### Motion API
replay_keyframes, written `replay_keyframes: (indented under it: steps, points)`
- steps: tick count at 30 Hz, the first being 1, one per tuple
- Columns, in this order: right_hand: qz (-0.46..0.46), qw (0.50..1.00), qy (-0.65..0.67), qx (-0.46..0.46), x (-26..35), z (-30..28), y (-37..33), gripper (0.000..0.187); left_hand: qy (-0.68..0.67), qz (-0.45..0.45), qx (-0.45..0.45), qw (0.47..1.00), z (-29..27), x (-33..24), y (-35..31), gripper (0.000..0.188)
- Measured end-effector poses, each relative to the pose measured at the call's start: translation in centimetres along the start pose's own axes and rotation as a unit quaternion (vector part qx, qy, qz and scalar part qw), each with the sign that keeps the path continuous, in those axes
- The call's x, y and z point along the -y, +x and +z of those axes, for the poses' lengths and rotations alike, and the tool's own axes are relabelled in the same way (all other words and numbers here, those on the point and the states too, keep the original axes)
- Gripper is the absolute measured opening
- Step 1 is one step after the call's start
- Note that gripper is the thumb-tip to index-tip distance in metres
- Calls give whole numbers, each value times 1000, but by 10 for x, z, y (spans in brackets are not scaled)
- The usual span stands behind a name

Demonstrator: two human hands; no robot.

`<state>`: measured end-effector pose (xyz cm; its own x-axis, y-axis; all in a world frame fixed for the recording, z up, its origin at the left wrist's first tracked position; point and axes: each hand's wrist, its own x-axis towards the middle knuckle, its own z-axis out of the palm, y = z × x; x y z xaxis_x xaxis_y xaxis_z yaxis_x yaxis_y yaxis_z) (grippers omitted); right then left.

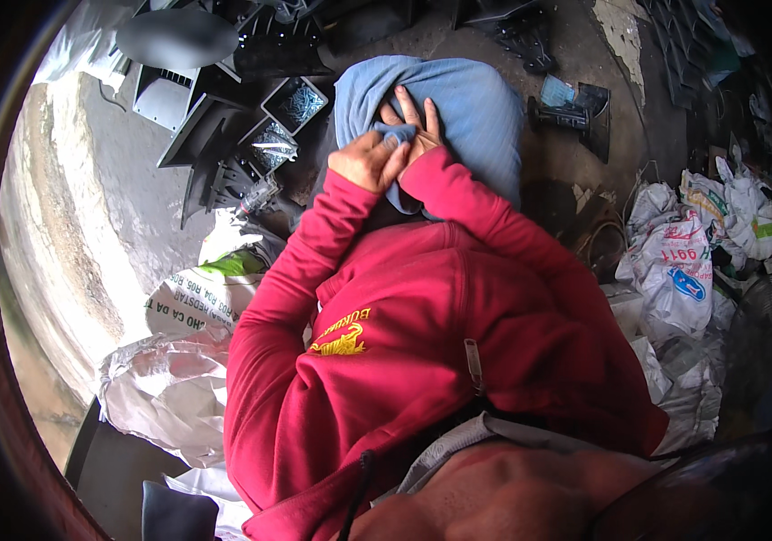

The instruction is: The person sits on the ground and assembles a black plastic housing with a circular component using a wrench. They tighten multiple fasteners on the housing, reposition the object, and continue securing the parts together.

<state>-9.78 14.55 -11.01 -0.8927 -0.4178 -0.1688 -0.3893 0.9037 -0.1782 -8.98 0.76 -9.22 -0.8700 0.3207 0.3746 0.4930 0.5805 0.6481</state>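
A light blue cloth (476,126) lies bunched and rounded over my lap, at the upper middle of the view. My left hand (366,162) is closed, its thumb and fingers pinching a gathered fold of this cloth. Just to its right and touching it, my right hand (418,128) rests on the cloth with several fingers stretched out and spread. Its thumb is partly hidden by the folds and my left hand. What lies under the cloth cannot be seen. Both forearms are in red sleeves.
At left stand two open trays of screws, the far tray (296,106) and the near tray (271,146), with a power screwdriver (260,194) close by. Black plastic parts (278,54) crowd the far side. White sacks (675,261) lie at right; another sack (179,361) is at left.
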Motion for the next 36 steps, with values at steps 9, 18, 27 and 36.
replay_keyframes:
  steps: [9, 18, 27, 36]
  points:
    - [-12, 969, -209, 131, 13, -4, 1, 59, 53, -45, 34, 997, 5, 16, 21, 25]
    - [-64, 995, -75, -27, -2, 15, -3, 59, 48, 46, 70, 995, 1, -19, 15, 18]
    - [-5, 996, -78, 44, 6, -14, -3, 59, -5, -94, 22, 995, -3, 46, 56, 28]
    - [-63, 995, 10, -77, -3, -22, -7, 65, 123, -108, -29, 986, -10, 81, 2, 26]
